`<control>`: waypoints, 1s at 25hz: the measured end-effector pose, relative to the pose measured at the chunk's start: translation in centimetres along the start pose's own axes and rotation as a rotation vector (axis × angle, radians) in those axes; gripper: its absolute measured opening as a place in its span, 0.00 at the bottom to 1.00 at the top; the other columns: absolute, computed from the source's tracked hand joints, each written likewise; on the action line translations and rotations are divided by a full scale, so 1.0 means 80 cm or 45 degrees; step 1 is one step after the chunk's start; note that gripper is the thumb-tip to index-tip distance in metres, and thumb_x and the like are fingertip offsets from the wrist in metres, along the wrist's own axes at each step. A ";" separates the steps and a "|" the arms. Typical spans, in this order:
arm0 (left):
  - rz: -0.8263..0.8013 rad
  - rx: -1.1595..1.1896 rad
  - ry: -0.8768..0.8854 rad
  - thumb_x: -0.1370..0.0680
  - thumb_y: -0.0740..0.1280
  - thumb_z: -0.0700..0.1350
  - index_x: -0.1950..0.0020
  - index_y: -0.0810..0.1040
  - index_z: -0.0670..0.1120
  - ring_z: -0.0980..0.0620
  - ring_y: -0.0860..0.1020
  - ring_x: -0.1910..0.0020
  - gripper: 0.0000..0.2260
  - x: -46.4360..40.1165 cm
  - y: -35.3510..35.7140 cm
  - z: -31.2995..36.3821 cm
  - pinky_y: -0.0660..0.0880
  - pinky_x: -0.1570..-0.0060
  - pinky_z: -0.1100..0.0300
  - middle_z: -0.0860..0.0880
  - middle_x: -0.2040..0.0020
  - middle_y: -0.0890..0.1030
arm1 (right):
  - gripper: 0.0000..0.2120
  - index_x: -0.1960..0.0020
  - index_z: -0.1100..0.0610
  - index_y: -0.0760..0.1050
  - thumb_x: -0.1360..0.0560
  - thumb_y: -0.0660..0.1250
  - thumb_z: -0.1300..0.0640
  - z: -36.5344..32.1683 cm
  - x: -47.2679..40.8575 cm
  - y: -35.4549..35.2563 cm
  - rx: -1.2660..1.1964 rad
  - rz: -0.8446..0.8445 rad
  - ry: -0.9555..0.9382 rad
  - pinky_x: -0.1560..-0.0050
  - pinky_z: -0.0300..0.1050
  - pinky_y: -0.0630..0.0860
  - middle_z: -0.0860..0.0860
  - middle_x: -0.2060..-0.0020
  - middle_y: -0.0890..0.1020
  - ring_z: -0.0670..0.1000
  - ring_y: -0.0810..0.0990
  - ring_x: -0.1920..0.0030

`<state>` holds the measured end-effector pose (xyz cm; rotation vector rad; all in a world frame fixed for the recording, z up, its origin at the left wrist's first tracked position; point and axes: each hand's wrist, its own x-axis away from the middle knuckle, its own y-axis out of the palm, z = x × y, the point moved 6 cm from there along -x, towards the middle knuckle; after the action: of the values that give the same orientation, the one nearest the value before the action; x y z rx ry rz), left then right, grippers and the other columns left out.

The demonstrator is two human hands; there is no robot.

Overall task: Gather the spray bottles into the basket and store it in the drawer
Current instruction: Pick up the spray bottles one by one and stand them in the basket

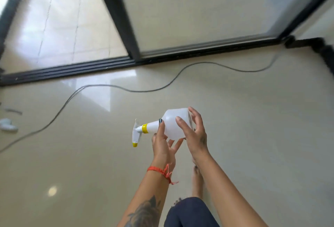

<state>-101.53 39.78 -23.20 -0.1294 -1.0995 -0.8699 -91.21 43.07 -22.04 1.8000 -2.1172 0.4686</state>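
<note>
**Q:** White plastic item, position and hold?

**A:** The spray bottle (171, 125) is held in the air above the floor (253, 118), lying roughly level. Its yellow-tipped nozzle (135, 144) and yellow collar point toward the person's left; its base faces right. The left hand (162, 147) supports it from below near the neck, thumb up against the shoulder, fingers (176, 145) spread and only loosely curled. The right hand (194, 132) wraps the wide end, thumb on the near side, fingers over the base. Both hands grip the bottle.

**Q:** Edges and boundaries?

**A:** A black sliding door track (126, 62) runs across the far side of the floor, with glass panels above it. A dark object (310, 44) sits in the far right corner; it is too blurred to identify.

**Q:** Open room for moving?

**A:** Glossy tile is bare around and below the hands. A dark cable (108, 86) snakes across the floor between the hands and the track. A pale blurred object (7, 124) lies at the far left edge. A bare foot (197, 181) stands directly beneath the right forearm.
</note>
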 end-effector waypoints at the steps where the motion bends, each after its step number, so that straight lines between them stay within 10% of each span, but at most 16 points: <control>1: -0.058 -0.077 -0.011 0.24 0.65 0.54 0.34 0.72 0.47 0.42 0.78 0.42 0.20 0.031 0.029 -0.015 0.79 0.52 0.49 0.41 0.38 0.77 | 0.25 0.38 0.35 0.67 0.33 0.69 0.42 -0.020 0.019 -0.042 -0.055 0.072 -0.012 0.48 0.33 0.68 0.39 0.41 0.71 0.41 0.70 0.41; 8: -0.450 -0.604 -0.060 0.25 0.66 0.55 0.34 0.72 0.47 0.42 0.79 0.42 0.22 0.191 0.187 -0.179 0.78 0.46 0.47 0.42 0.37 0.77 | 0.26 0.39 0.32 0.67 0.35 0.70 0.40 -0.062 0.137 -0.324 -0.354 0.548 -0.074 0.38 0.53 0.74 0.31 0.41 0.71 0.40 0.70 0.37; 25: -1.006 -1.237 -0.308 0.24 0.66 0.47 0.36 0.71 0.51 0.46 0.79 0.43 0.16 0.553 0.350 -0.759 0.78 0.46 0.44 0.52 0.41 0.80 | 0.19 0.39 0.39 0.70 0.28 0.68 0.46 0.088 0.503 -0.920 -1.068 1.251 -0.088 0.51 0.50 0.81 0.45 0.45 0.79 0.50 0.77 0.43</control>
<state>-31.40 4.27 -7.46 -0.6443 -0.8496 -2.1055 -24.92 -6.70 -7.46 0.2849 -2.5511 -0.2832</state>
